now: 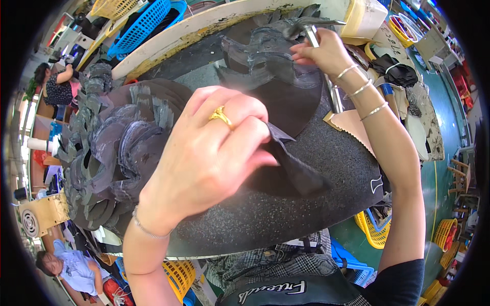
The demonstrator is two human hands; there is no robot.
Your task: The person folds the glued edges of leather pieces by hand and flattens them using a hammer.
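My left hand (219, 137) is closed in the foreground, thumb and fingers pinching a thin dark sheet piece (293, 168). The piece droops to the right over the speckled dark work surface (245, 229). At the upper right, my right hand (324, 53) is wrapped around a metal hammer (312, 35) close to its head; the silver handle emerges below the palm. Beneath that hand lies a spread of overlapping dark cut pieces (283, 97), some with greyish smeared edges. Left of my left hand, a large heap of similar dark pieces (122, 132) is fanned out in layers.
A tan piece with a zigzag edge (352, 127) lies at the right of the surface. A pale raised board (168, 41) borders the far side. A yellow basket (372, 232) sits below right, a blue basket (140, 30) far left. Two other people sit at left.
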